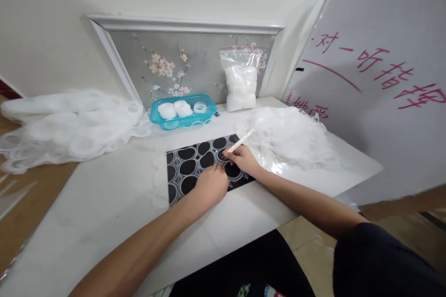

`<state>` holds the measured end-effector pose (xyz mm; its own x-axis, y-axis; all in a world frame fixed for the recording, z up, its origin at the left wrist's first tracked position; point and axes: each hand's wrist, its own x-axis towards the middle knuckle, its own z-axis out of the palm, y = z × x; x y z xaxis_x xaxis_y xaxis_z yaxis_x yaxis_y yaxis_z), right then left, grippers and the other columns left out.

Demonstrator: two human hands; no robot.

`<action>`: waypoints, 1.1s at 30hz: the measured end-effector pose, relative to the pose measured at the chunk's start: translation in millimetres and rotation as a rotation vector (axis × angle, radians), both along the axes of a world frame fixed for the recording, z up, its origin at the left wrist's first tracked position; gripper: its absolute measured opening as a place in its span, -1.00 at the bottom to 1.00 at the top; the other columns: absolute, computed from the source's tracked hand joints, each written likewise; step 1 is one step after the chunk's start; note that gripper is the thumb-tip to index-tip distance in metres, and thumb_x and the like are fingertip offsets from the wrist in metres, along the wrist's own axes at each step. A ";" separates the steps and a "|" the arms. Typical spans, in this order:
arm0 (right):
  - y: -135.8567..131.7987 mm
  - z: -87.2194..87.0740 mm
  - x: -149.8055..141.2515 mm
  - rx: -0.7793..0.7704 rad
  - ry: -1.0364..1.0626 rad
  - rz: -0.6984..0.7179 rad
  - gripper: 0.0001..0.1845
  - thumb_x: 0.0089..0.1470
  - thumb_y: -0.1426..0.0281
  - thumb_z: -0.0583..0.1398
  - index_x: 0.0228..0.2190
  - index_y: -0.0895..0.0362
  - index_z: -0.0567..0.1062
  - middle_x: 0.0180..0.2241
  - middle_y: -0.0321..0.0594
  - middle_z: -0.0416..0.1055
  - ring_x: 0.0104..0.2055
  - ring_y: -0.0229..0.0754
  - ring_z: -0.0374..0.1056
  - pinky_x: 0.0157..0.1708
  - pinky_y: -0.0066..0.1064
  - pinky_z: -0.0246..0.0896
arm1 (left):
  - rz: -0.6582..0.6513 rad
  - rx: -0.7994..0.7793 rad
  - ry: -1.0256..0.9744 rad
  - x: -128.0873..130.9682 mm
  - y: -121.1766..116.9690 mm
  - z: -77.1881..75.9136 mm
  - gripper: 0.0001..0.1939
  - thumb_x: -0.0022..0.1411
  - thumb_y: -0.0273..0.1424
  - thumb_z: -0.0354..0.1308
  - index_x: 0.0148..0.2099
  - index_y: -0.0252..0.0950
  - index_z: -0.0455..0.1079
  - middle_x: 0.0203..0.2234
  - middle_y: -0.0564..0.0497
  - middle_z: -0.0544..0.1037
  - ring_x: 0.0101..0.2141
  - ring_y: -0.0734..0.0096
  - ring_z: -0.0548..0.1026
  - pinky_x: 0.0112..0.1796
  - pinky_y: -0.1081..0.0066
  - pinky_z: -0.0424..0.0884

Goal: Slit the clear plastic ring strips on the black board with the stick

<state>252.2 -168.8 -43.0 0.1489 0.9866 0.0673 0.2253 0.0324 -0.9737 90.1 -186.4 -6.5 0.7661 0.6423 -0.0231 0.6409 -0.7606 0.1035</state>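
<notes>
On the white table lies a black board (187,167) under a clear sheet patterned with whitish rings. My left hand (212,184) rests on the lower middle of the board. Its fingers are curled and pressed down at the rings; what they pinch, if anything, is hidden. My right hand (245,160) is closed round a slim white pen-like tool (241,141) over the board's right part. The tool slants up to the right, and its lower tip is too small to make out.
A blue tray (163,123) with white ring stacks stands behind the board. A zip bag (241,86) of white pieces leans nearby. Ring-cut translucent sheets (69,125) are heaped at left, and clear plastic scraps (292,139) at right. A whiteboard (376,139) stands beyond.
</notes>
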 end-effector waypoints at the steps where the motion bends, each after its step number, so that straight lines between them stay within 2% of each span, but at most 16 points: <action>1: -1.1 -3.0 -1.9 0.017 -0.022 -0.002 -0.87 -0.02 0.32 0.27 -0.49 0.12 0.56 -0.69 -0.36 0.35 -0.66 -0.28 0.22 -0.59 -0.43 0.06 | -0.015 0.007 0.011 0.4 -1.2 -1.4 -0.69 0.27 -0.44 0.06 0.01 -0.47 0.44 0.00 -0.40 0.49 0.04 -0.02 0.47 0.04 0.14 0.34; 6: -3.9 -8.5 -2.6 0.047 -0.072 -0.020 -0.87 -0.02 0.30 0.26 -0.48 0.09 0.55 -0.58 -0.31 0.44 -0.64 -0.26 0.27 -0.55 -0.42 0.13 | -0.061 -0.031 0.049 -2.0 3.4 -4.7 -0.67 0.28 -0.42 0.07 0.03 -0.47 0.44 0.03 -0.42 0.47 0.09 -0.05 0.42 0.10 0.13 0.27; 13: -3.5 -11.8 -1.3 0.054 -0.125 -0.007 -0.83 -0.04 0.24 0.28 -0.49 0.08 0.56 -0.62 -0.31 0.42 -0.62 -0.23 0.27 -0.52 -0.39 0.11 | -0.072 -0.075 0.006 -3.9 1.9 -2.5 -0.66 0.24 -0.41 0.14 -0.03 -0.56 0.45 -0.02 -0.50 0.48 0.04 -0.14 0.44 0.05 0.10 0.31; 20: -6.9 -11.1 0.0 0.082 -0.172 -0.004 -0.74 0.01 0.18 0.22 -0.47 0.11 0.56 -0.65 -0.30 0.39 -0.61 -0.22 0.24 -0.55 -0.40 0.06 | -0.053 -0.114 -0.070 -6.3 6.8 -7.9 -0.71 0.17 -0.41 0.19 -0.07 -0.45 0.48 -0.05 -0.40 0.53 0.02 -0.11 0.46 0.01 0.13 0.34; 24: -3.4 -11.1 2.1 0.091 -0.248 0.016 -0.77 0.02 0.21 0.22 -0.48 0.09 0.56 -0.62 -0.29 0.41 -0.59 -0.20 0.25 -0.52 -0.40 0.07 | -0.031 -0.122 -0.088 -7.0 8.4 -11.8 -0.75 0.16 -0.39 0.18 -0.11 -0.37 0.48 -0.09 -0.32 0.56 -0.02 -0.04 0.49 -0.02 0.17 0.35; 27: -5.3 -9.7 1.2 0.113 -0.261 0.023 -0.82 0.02 0.25 0.24 -0.49 0.06 0.56 -0.54 -0.25 0.48 -0.51 -0.15 0.31 -0.44 -0.37 0.13 | -0.024 -0.127 -0.078 -6.9 7.2 -8.5 -0.74 0.16 -0.39 0.18 -0.11 -0.41 0.48 -0.11 -0.36 0.56 -0.04 -0.07 0.50 -0.04 0.19 0.35; 29: -12.7 -9.2 -3.2 0.142 -0.335 0.032 -0.85 0.07 0.29 0.21 -0.46 0.04 0.56 -0.44 -0.20 0.52 -0.40 -0.09 0.38 -0.34 -0.34 0.17 | -0.026 -0.131 -0.055 -6.7 5.8 -3.6 -0.73 0.16 -0.39 0.19 -0.13 -0.45 0.49 -0.10 -0.39 0.55 -0.04 -0.09 0.50 -0.05 0.20 0.35; 33: -28.9 -5.2 -15.5 0.136 -0.716 0.118 -0.79 0.14 0.42 0.12 -0.32 0.02 0.57 -0.36 -0.10 0.53 -0.23 -0.01 0.39 -0.28 -0.32 0.16 | -0.037 -0.146 0.030 -7.1 4.9 7.3 -0.71 0.19 -0.33 0.17 -0.13 -0.45 0.50 -0.11 -0.39 0.55 -0.11 -0.11 0.53 -0.18 0.22 0.39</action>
<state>236.7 -197.7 -48.2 -0.0835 0.9694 0.2310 0.7916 0.2053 -0.5755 82.9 -181.5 0.8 0.7864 0.6022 -0.1375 0.6175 -0.7618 0.1956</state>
